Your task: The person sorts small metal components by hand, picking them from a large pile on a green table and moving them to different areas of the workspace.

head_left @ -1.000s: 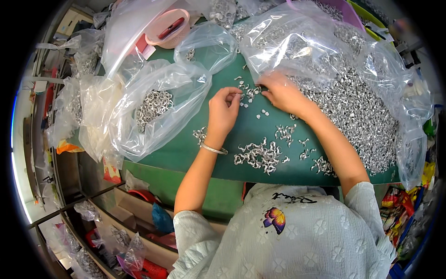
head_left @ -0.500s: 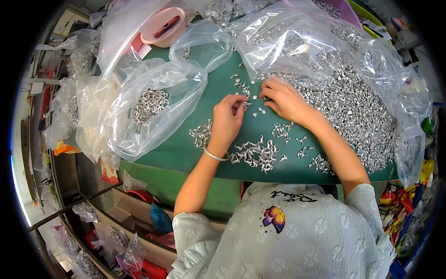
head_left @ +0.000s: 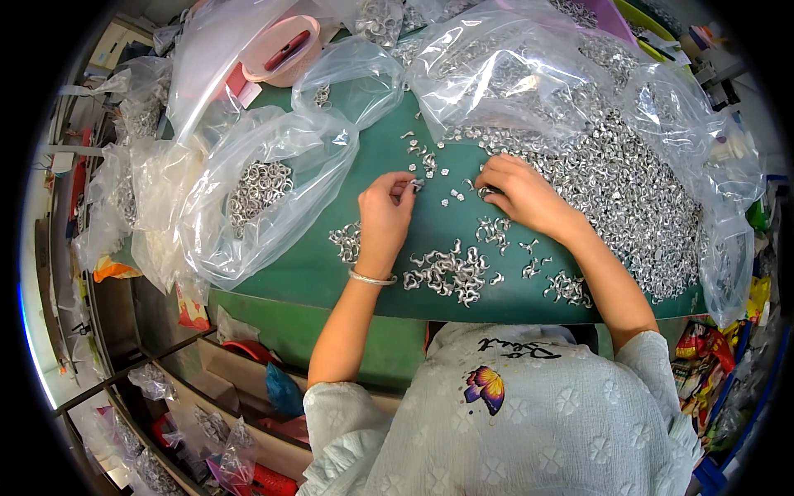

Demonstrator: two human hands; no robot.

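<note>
Down the left side of the room, cluttered shelving carries clear bags (head_left: 141, 116) of silvery parts, with an orange packet (head_left: 118, 267) lower down. Below stand brown open compartments (head_left: 219, 368) holding more bagged parts, something red and a crumpled blue bag (head_left: 283, 390).

At the left of the green bench (head_left: 380, 136), an open clear bag lies with a cluster of silvery rings (head_left: 260, 192) inside; behind it sits a pink basket (head_left: 273, 73) with a dark red tool (head_left: 287, 50) in it.

Next comes the left hand (head_left: 385, 211), thumb and forefinger pinched together on a small silvery piece (head_left: 418, 183) just above the bench. Loose curved parts (head_left: 451, 273) form a low pile nearer the front edge, and tiny pieces (head_left: 452, 197) are scattered between the hands. The right hand (head_left: 523, 192) has its fingers curled close to the thumb beside the heap; whether it grips anything I cannot tell.

To the right, a great heap of silvery parts (head_left: 637, 223) spreads across the bench from under a large clear sheet of plastic (head_left: 496, 70), with a purple bin (head_left: 614, 23) and a lime-green bin (head_left: 641, 29) behind. Bright red and yellow packages (head_left: 703, 351) crowd the space beyond the bench's right end.
</note>
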